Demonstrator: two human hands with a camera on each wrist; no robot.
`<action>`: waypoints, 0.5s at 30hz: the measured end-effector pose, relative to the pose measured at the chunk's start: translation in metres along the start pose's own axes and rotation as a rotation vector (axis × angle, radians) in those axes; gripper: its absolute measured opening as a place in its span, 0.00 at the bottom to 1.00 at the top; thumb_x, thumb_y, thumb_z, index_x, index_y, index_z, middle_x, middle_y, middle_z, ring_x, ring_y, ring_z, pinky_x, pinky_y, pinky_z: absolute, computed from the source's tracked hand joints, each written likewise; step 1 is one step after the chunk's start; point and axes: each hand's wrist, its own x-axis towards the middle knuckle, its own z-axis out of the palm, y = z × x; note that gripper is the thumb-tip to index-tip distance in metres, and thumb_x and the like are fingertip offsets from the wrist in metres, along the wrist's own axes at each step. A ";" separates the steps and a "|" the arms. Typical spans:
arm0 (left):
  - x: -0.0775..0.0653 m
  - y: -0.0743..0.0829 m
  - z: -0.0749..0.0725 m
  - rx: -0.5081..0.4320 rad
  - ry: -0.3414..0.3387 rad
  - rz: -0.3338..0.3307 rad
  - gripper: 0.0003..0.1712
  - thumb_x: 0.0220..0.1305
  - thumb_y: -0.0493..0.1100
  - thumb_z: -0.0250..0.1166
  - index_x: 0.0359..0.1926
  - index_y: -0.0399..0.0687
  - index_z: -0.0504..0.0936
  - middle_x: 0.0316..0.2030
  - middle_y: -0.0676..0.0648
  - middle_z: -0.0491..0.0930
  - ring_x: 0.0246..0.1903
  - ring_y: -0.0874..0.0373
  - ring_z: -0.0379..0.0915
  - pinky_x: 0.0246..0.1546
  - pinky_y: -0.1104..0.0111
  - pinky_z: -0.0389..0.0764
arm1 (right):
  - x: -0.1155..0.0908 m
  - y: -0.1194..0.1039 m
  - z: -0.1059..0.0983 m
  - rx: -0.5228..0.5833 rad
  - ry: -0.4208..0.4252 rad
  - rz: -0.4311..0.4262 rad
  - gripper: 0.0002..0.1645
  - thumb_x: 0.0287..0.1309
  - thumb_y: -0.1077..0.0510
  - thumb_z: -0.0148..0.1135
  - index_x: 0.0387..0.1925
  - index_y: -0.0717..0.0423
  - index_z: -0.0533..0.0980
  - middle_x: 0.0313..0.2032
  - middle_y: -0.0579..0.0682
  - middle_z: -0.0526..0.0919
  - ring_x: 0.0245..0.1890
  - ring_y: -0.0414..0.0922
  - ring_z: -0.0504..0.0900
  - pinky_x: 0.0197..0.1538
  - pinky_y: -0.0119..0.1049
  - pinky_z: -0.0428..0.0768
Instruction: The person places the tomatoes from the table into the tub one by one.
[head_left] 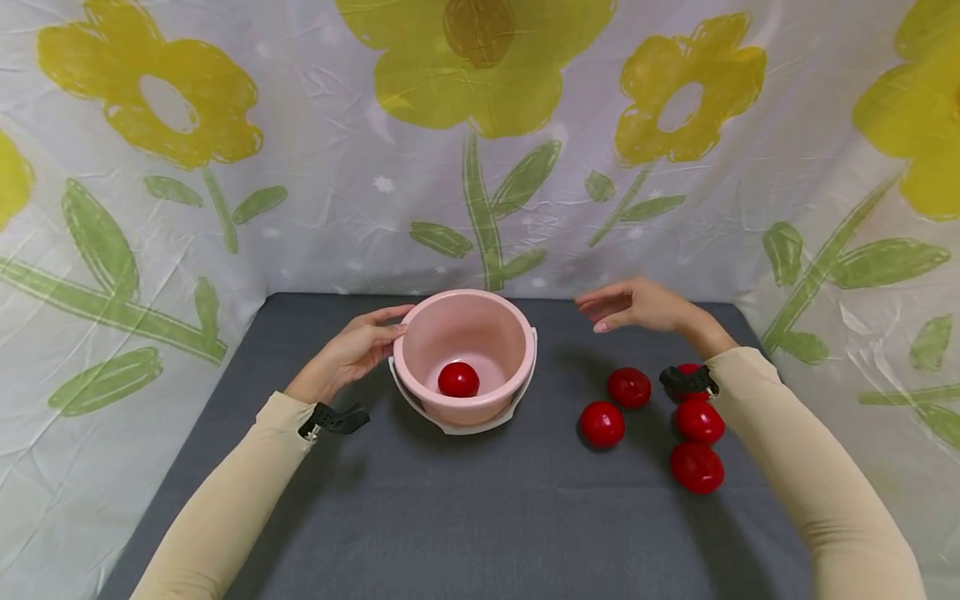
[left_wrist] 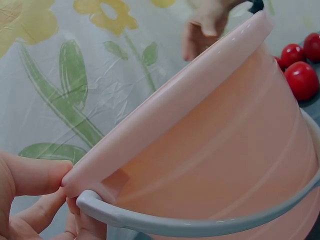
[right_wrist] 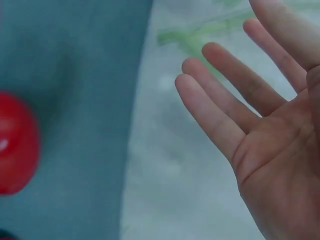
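A pink bucket point(head_left: 465, 408) with a white handle point(head_left: 480, 429) stands toward the back of the dark cloth. Inside it, on the bottom, lies one red tomato point(head_left: 458, 379). My left hand point(head_left: 358, 348) pinches the bucket's left rim between thumb and fingers; the left wrist view shows this grip point(left_wrist: 40, 185) close by the handle's end. Held in the air right of the bucket, my right hand point(head_left: 637, 307) is empty, its fingers point(right_wrist: 215, 117) spread and relaxed. Below it on the cloth are two tomatoes, one at the front point(head_left: 602, 425) and one behind it point(head_left: 629, 387).
Further right, more tomatoes point(head_left: 697, 467) lie in a row beside and partly under the right forearm, the farthest one partly hidden by the wrist strap point(head_left: 688, 380). A flower-printed curtain point(head_left: 322, 225) hangs behind the table point(head_left: 480, 525) and along both its sides.
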 end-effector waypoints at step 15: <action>-0.001 0.001 0.001 -0.029 0.003 -0.004 0.34 0.71 0.31 0.54 0.76 0.44 0.58 0.48 0.55 0.81 0.40 0.66 0.83 0.40 0.75 0.84 | -0.032 0.074 0.018 0.001 0.012 0.083 0.35 0.58 0.52 0.70 0.66 0.56 0.72 0.64 0.65 0.75 0.64 0.63 0.75 0.62 0.44 0.79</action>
